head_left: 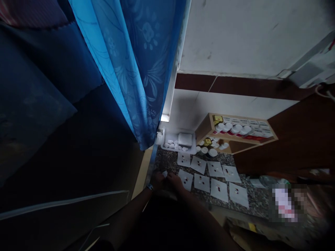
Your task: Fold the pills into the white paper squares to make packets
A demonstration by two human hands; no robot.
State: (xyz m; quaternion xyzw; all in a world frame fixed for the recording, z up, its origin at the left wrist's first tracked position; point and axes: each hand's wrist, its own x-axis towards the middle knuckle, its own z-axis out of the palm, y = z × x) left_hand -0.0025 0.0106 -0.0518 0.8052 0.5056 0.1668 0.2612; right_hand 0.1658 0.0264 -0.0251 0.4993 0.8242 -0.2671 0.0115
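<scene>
My left hand (158, 180), with a wristwatch (150, 187) on its wrist, and my right hand (175, 182) sit close together at the near edge of a speckled granite counter (252, 197). A small white paper piece (164, 173) shows at their fingertips. Which hand holds it is hidden in the dimness. Just right of my right hand lies a white paper square (185, 180) with small dark and red pills on it. Several more such squares (219, 190) are laid out in two rows.
A white tray (178, 143) holds paper scraps and a white paper stack (185, 139). Behind it stand cardboard displays of white-capped containers (231, 129). A blue patterned curtain (131, 66) hangs to the left. A pixelated patch (287, 204) covers the counter's right side.
</scene>
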